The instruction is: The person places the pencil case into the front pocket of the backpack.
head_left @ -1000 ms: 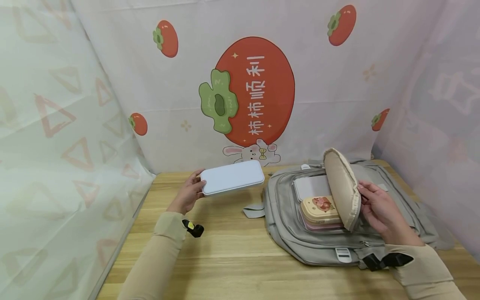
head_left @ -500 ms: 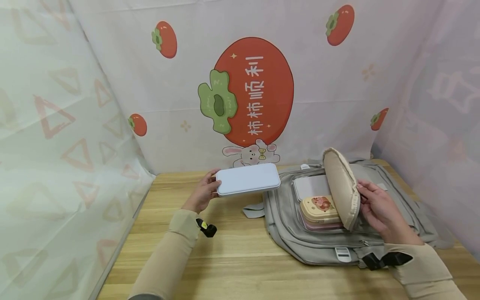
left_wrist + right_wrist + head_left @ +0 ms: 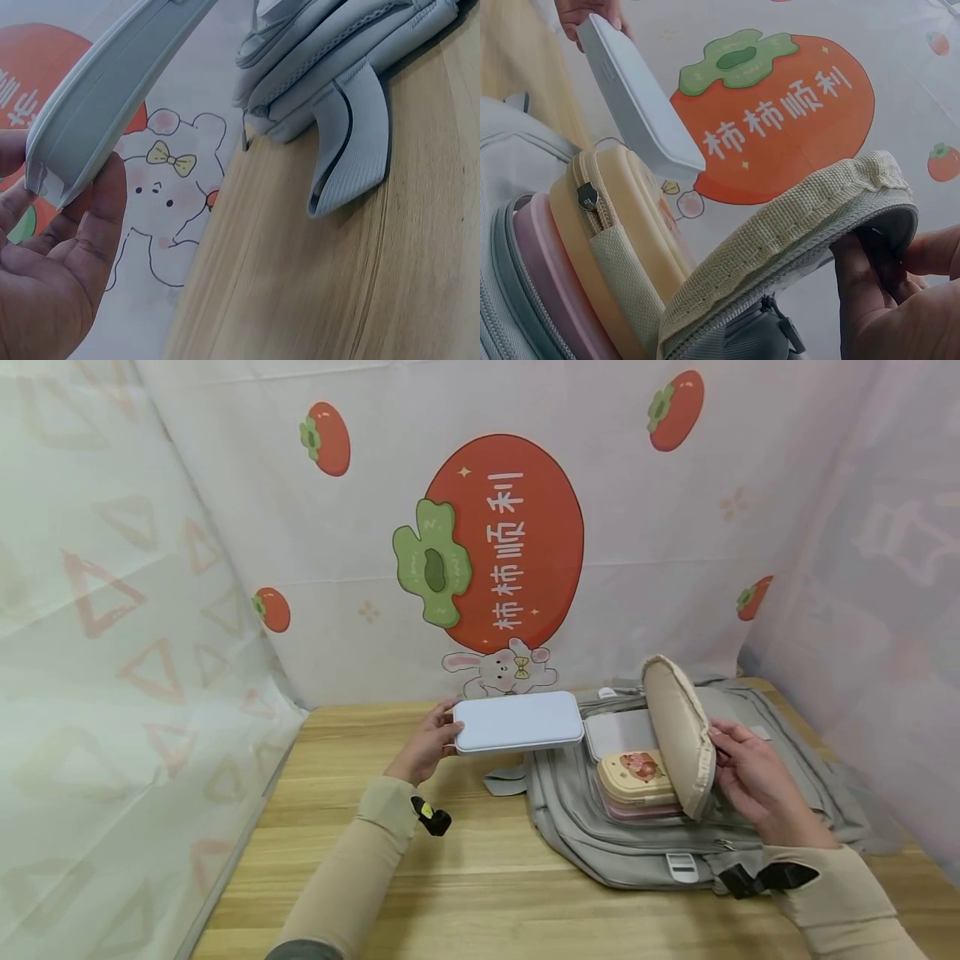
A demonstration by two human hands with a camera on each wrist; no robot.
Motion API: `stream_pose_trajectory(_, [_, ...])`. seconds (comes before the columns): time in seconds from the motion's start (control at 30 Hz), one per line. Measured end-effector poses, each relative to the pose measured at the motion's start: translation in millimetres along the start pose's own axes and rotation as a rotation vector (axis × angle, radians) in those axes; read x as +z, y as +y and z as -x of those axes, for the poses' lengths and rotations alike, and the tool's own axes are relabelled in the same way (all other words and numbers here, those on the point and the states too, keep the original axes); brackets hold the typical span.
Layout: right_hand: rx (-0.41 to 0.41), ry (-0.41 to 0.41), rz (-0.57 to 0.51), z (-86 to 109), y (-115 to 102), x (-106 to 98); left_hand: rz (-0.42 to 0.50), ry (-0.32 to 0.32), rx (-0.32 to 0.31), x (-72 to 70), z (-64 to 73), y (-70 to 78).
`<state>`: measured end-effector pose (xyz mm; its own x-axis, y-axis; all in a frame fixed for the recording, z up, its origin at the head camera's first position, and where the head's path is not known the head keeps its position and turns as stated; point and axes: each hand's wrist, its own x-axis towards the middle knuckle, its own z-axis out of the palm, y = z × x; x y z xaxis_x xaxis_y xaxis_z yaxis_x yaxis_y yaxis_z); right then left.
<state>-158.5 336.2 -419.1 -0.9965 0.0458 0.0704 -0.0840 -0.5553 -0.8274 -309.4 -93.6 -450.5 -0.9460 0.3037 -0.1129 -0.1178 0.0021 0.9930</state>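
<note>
My left hand (image 3: 429, 745) pinches one end of a pale blue, rounded flat case (image 3: 519, 722), thumb on top and fingers beneath. The case is held above the table, its far end overlapping the bag's left edge in the head view. A grey backpack (image 3: 570, 835) lies on the table at right with its front pocket unzipped. My right hand (image 3: 757, 777) grips the edge of the beige-lined pocket flap (image 3: 675, 735) and holds it up. Inside the pocket sit a yellow zip case with a bear print (image 3: 636, 778), a pink case (image 3: 637, 812) under it, and a whitish flat case (image 3: 618, 733).
The wooden table (image 3: 465, 893) runs back to a white cloth backdrop (image 3: 360, 543) printed with persimmons. Cloth also hangs along the left and right sides. A grey strap (image 3: 506, 781) sticks out from the backpack's left edge.
My left hand has carried the pale blue case to the right, up to the backpack's left edge. The right hand keeps the flap raised in nearly the same place.
</note>
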Motion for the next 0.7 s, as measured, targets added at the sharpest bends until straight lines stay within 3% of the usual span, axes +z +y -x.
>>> stream_pose_trajectory(0.7, [0.004, 0.017, 0.022, 1.0, 1.7, 2.6, -0.027, -0.094, -0.022, 48.6, -16.0, -6.2])
